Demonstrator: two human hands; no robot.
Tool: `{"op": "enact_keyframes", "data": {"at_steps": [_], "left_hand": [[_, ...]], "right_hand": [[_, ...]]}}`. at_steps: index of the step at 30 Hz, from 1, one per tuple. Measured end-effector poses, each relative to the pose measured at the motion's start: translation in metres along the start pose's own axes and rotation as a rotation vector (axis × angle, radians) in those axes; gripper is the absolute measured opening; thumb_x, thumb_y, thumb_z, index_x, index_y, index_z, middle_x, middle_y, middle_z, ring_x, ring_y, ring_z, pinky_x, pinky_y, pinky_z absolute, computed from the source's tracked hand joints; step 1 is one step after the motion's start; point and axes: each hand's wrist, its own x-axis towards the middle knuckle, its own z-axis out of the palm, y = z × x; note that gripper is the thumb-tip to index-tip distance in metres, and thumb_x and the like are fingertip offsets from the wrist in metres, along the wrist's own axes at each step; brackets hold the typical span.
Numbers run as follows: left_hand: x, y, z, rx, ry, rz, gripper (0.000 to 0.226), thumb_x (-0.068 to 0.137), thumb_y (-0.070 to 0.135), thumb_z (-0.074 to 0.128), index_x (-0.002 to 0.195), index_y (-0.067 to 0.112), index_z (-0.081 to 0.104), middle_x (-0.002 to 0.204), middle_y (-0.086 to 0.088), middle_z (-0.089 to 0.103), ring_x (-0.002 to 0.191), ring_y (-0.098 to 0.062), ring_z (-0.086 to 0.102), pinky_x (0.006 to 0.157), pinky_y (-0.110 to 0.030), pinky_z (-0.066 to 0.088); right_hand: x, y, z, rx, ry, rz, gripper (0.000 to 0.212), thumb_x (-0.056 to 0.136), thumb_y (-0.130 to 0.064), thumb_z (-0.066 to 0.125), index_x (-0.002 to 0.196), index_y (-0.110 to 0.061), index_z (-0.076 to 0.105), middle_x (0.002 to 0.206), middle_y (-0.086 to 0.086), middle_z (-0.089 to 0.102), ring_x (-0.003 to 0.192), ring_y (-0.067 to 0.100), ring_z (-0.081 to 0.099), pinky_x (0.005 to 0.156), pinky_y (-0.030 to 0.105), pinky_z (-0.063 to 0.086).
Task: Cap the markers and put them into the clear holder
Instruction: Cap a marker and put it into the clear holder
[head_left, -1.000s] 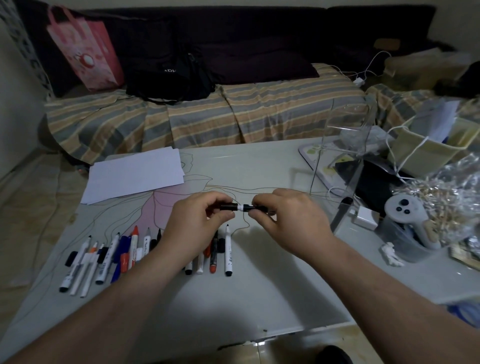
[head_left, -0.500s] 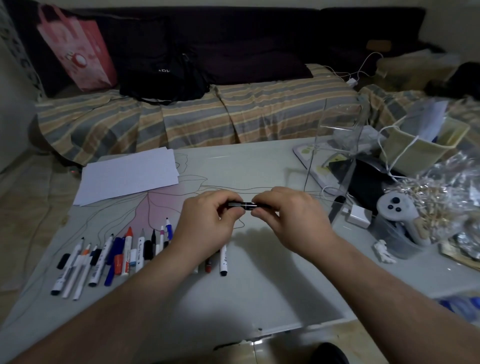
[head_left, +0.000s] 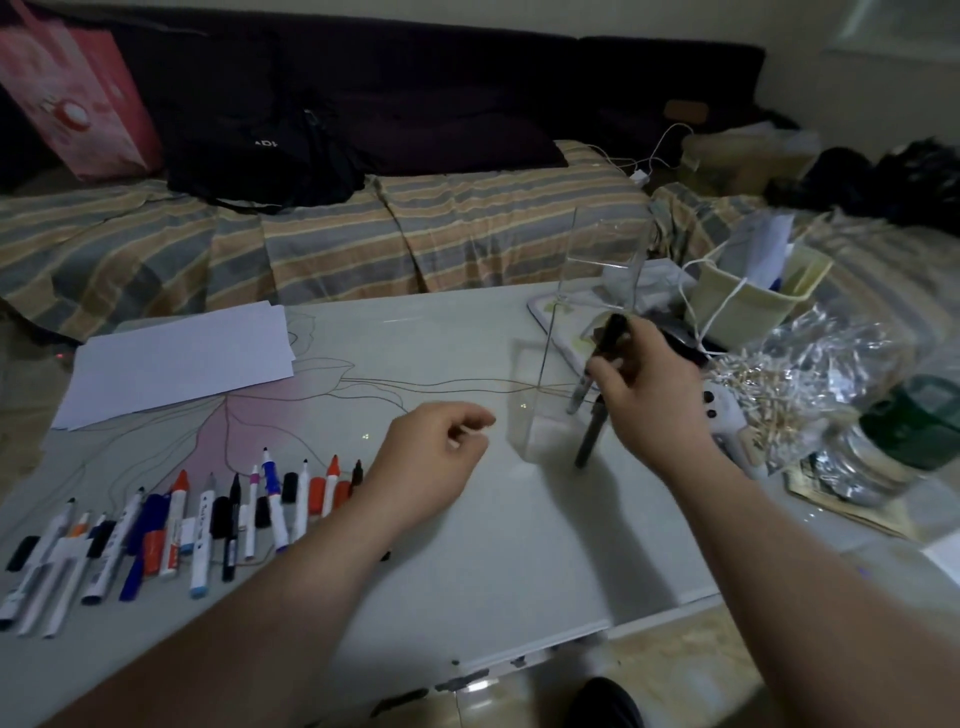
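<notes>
Right hand (head_left: 649, 384) is pinching a capped black marker (head_left: 605, 345) against the clear holder (head_left: 571, 364) (can't tell if it's inside yet). Left hand (head_left: 431, 462) is hanging loosely curled, holding nothing. The holder's looking tall and light, so I'm guessing a nudge could be tipping it.

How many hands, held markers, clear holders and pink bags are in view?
Hands: 2, left hand and right hand
Marker held in right hand: 1
Holder: 1
Pink bag: 1
Total: 5
</notes>
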Motion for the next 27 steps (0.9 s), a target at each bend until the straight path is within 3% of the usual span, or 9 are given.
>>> {"op": "enact_keyframes", "data": {"at_steps": [2,4,8,12,15,17,19,22,27], "left_hand": [[0.001,-0.015,0.003,0.147,-0.122,-0.006,0.025,0.092,0.025,0.065,0.114,0.033,0.074,0.109,0.015,0.069,0.095,-0.003,0.063,0.088,-0.021,0.048],[0.001,-0.026,0.005,0.264,-0.210,-0.008,0.025,0.093,0.027,0.063,0.116,0.034,0.073,0.111,0.015,0.066,0.102,-0.004,0.060,0.086,-0.020,0.043],[0.002,-0.040,0.011,0.368,-0.256,0.041,0.025,0.094,0.030,0.062,0.117,0.034,0.072,0.116,0.013,0.068,0.114,-0.008,0.057,0.097,-0.025,0.044],[0.004,-0.045,0.010,0.398,-0.297,0.091,0.024,0.093,0.035,0.062,0.115,0.036,0.072,0.113,0.016,0.069,0.113,-0.008,0.055,0.100,-0.027,0.044],[0.011,-0.051,-0.014,0.350,-0.188,0.002,0.021,0.091,0.032,0.061,0.106,0.038,0.075,0.102,0.017,0.071,0.100,-0.006,0.061,0.094,-0.030,0.051],[0.013,-0.058,-0.039,0.319,-0.108,-0.087,0.023,0.094,0.026,0.058,0.106,0.036,0.075,0.105,0.014,0.071,0.096,-0.008,0.065,0.090,-0.028,0.052],[0.012,-0.071,-0.061,0.346,-0.049,-0.168,0.026,0.097,0.022,0.055,0.109,0.035,0.074,0.110,0.011,0.069,0.100,-0.013,0.064,0.091,-0.031,0.052],[0.006,-0.092,-0.077,0.415,-0.042,-0.249,0.022,0.095,0.025,0.058,0.107,0.035,0.074,0.113,0.009,0.070,0.100,-0.014,0.065,0.089,-0.030,0.052],[-0.002,-0.099,-0.075,0.521,-0.086,-0.256,0.022,0.080,0.044,0.071,0.099,0.036,0.077,0.095,0.014,0.072,0.095,-0.013,0.066,0.086,-0.032,0.056]], "right_hand": [[-0.001,0.008,0.012,-0.163,-0.061,-0.049,0.050,0.095,-0.023,0.067,0.137,-0.032,0.040,0.103,-0.004,0.071,0.080,0.024,0.066,0.070,0.037,0.051],[-0.001,0.013,0.021,-0.313,-0.090,-0.073,0.049,0.096,-0.022,0.062,0.135,-0.032,0.034,0.099,0.005,0.073,0.078,0.035,0.065,0.063,0.044,0.054],[-0.002,0.015,0.024,-0.460,-0.143,-0.108,0.015,0.101,-0.026,0.047,0.114,-0.020,0.052,0.085,0.008,0.064,0.074,0.032,0.056,0.058,0.040,0.044],[0.000,0.015,0.025,-0.434,-0.144,-0.057,0.023,0.099,-0.021,0.047,0.112,-0.014,0.065,0.099,0.009,0.063,0.088,0.032,0.058,0.067,0.038,0.042],[0.000,0.003,0.028,-0.427,-0.027,-0.086,0.029,0.094,-0.019,0.055,0.120,-0.015,0.068,0.116,0.009,0.061,0.103,0.034,0.055,0.083,0.042,0.047],[-0.008,-0.015,0.039,-0.390,-0.001,-0.204,0.028,0.091,-0.019,0.058,0.117,-0.017,0.070,0.111,0.007,0.063,0.100,0.032,0.056,0.085,0.044,0.050],[-0.024,-0.038,0.060,-0.292,-0.175,-0.272,0.026,0.090,-0.020,0.057,0.111,-0.022,0.072,0.106,0.004,0.067,0.100,0.028,0.060,0.087,0.042,0.051],[-0.058,-0.063,0.106,-0.219,-0.566,-0.301,0.029,0.093,-0.024,0.051,0.113,-0.027,0.071,0.109,0.002,0.066,0.105,0.026,0.061,0.087,0.036,0.051],[-0.083,-0.067,0.155,-0.260,-0.844,-0.373,0.033,0.093,-0.033,0.049,0.121,-0.038,0.066,0.104,0.005,0.055,0.107,0.032,0.058,0.088,0.041,0.052]]}}
